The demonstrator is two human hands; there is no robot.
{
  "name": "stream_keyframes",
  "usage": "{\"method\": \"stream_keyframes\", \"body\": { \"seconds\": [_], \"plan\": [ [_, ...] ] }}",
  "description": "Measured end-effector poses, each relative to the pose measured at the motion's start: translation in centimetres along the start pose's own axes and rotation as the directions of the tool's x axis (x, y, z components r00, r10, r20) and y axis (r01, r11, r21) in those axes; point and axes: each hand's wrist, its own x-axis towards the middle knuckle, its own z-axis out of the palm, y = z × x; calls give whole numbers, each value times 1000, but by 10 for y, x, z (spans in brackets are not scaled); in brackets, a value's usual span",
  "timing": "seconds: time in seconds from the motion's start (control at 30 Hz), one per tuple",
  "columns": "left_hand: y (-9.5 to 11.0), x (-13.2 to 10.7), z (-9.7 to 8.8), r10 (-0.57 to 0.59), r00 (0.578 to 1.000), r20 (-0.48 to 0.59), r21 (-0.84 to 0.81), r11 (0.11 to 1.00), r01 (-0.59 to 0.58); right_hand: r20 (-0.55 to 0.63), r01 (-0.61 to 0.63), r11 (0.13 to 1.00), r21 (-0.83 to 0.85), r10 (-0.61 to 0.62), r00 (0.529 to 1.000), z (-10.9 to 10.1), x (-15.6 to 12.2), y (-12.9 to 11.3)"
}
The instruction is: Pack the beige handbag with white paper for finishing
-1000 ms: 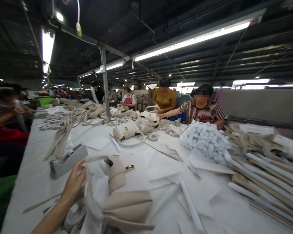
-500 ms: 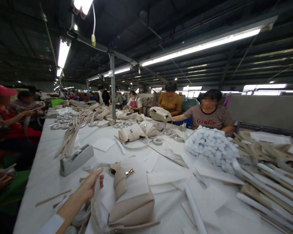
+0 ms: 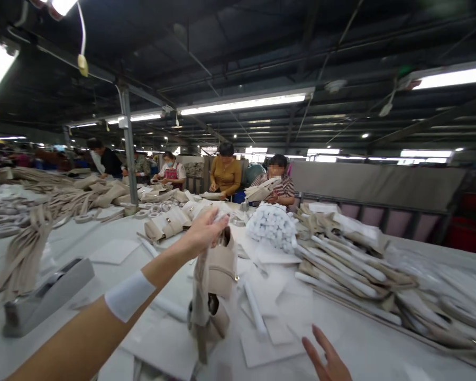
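Observation:
My left hand [image 3: 204,232] is raised over the white table [image 3: 353,333] and grips the top of a beige handbag [image 3: 216,288], which hangs upright from my fingers above the tabletop. A thin clear wrapping seems to trail around the bag, blurred by motion. My right hand [image 3: 328,357] shows at the bottom edge, palm up with fingers spread and nothing in it, to the right of and below the bag.
A grey tape dispenser [image 3: 43,301] sits at the left. White paper sheets and rolled paper tubes [image 3: 256,312] lie under the bag. A bagged bundle of white rolls [image 3: 272,226] and piles of beige straps [image 3: 353,264] fill the right. Several workers sit along the far side.
My left hand has lifted the beige handbag off the table and carried it up and to the right. My right hand has come into view, open. The view has swung to the right.

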Motion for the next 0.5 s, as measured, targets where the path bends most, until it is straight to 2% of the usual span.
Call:
{"method": "stream_keyframes", "body": {
  "seconds": [0.07, 0.13, 0.2, 0.27, 0.33, 0.4, 0.5],
  "plan": [
    [37, -15, 19, -5, 995, 102, -85, 996, 14, 6, -9, 998, 70, 9, 1000, -38, -10, -33],
    [70, -35, 32, 18, 982, 190, -143, 990, 10, 0, 64, 993, 98, -64, 998, -81, -27, -65],
    [98, -60, 43, 55, 955, 292, -187, 982, 1, -3, 157, 976, 153, -158, 987, -123, -54, -91],
    [119, -87, 55, 66, 913, 403, -228, 973, 30, 40, 200, 942, 268, -218, 975, -157, -90, -108],
    [134, -112, 67, 36, 862, 506, -260, 959, 113, 98, 158, 918, 365, -207, 973, -179, -134, -114],
    [141, -131, 80, -27, 805, 592, -269, 936, 229, 105, 91, 910, 405, -145, 984, -192, -180, -105],
    [124, -143, 103, -147, 712, 687, -225, 888, 401, 36, -6, 914, 407, -10, 999, -198, -248, -70]
  ]
}}
